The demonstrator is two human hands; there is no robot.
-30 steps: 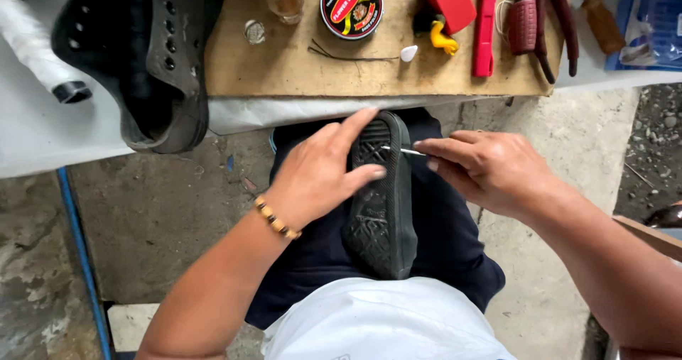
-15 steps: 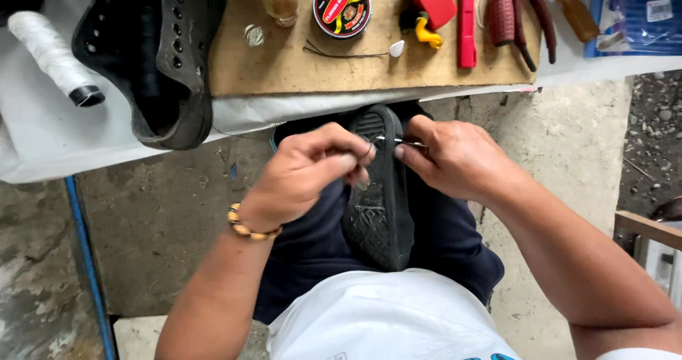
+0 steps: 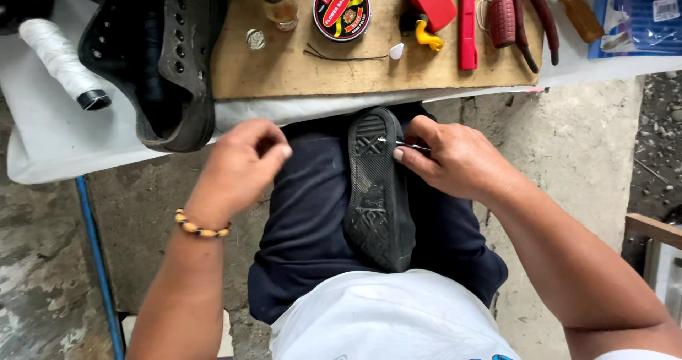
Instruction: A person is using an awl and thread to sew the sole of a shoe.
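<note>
Rough concrete floor lay under you, a wooden board [image 3: 312,62] of tools just beyond the shoe [image 3: 376,189], which rested sole-up on your lap. Stitching looked underway, not finished. Your right hand [image 3: 455,161] pinched a needle [image 3: 405,145] at the sole's edge; your left hand [image 3: 238,168], earlier on the sole, had drawn away, fingers pinched, perhaps on thread.

At frame centre, the shoe [image 3: 376,189] shows a matt, ribbed black rubber sole; the needle [image 3: 405,145] is shiny metal; the board [image 3: 298,69] above is bare, rough wood.
</note>
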